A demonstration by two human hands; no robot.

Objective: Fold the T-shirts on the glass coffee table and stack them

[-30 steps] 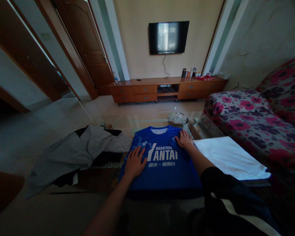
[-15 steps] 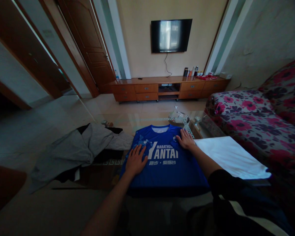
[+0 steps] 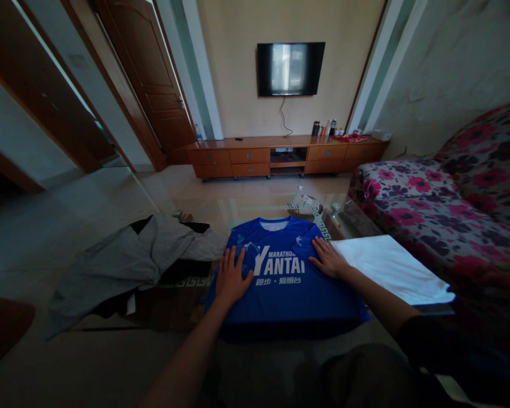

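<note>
A blue T-shirt (image 3: pixel 276 300) with white "Marathon Yantai" lettering lies spread on a glass-topped table, its collar toward the far side and its lower edge hanging over the near edge. On its left side my left hand (image 3: pixel 233 277) rests flat with the fingers stretched out. My right hand (image 3: pixel 329 258) lies on the shirt's right side, fingers spread, palm down. Right of the shirt is a folded white cloth (image 3: pixel 395 269). To the left, a grey garment (image 3: pixel 123 258) lies rumpled over something black.
Beyond the glass table (image 3: pixel 204 207) a low wooden TV cabinet (image 3: pixel 250 156) runs along the wall, with bottles and cans on top. A television (image 3: pixel 291 69) hangs above it. A flowered sofa (image 3: pixel 408 192) stands at the right.
My right hand has slid a little outward and toward me along the shirt's right side. My left hand stays on the left side. The camera view has shifted slightly.
</note>
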